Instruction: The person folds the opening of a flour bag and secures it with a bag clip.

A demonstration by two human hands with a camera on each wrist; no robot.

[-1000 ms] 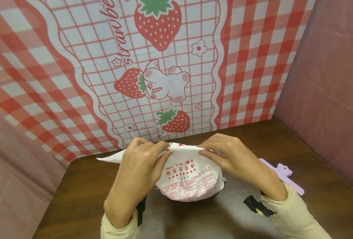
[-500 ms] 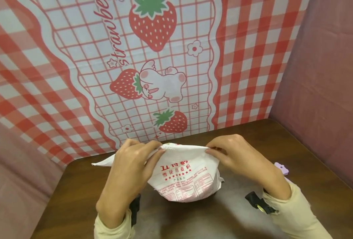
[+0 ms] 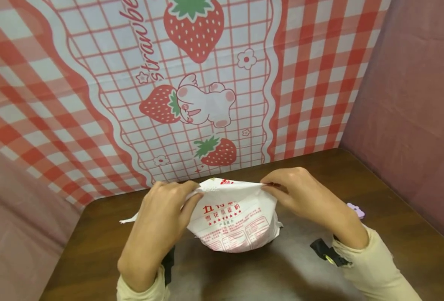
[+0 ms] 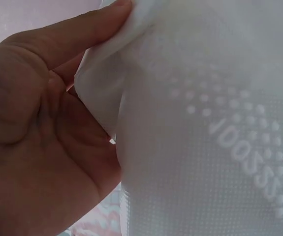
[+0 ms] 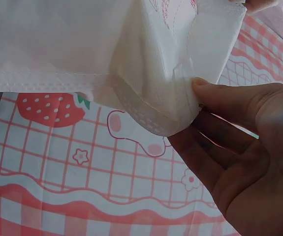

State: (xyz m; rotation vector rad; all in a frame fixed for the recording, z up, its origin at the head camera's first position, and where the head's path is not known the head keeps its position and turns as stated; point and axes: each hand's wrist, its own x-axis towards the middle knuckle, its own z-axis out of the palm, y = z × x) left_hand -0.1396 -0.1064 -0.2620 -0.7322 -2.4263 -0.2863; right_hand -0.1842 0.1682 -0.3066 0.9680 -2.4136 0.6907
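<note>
A white flour bag [image 3: 232, 228] with red Chinese print sits in the middle of the table, its upper part folded down. My left hand [image 3: 152, 232] pinches the fold at its left end between thumb and fingers. At the other end my right hand [image 3: 306, 202] pinches the folded edge. A thin white tail of the bag sticks out beyond the left hand. Up close in the left wrist view, the woven plastic of the bag [image 4: 190, 172] shows embossed dots. The right wrist view has thumb and fingertips on a bent flap of the bag [image 5: 156, 98].
Beside the right wrist, part of a lavender plastic thing [image 3: 356, 210] shows, mostly hidden by the forearm. The brown wooden table [image 3: 90, 246] meets a strawberry-patterned cloth [image 3: 214, 104] behind, with pink cloth [image 3: 414, 104] at both sides.
My hands have moved apart along the fold, stretching the bag's top edge between them. The white tail at left has dropped. My right forearm now covers most of the lavender thing.
</note>
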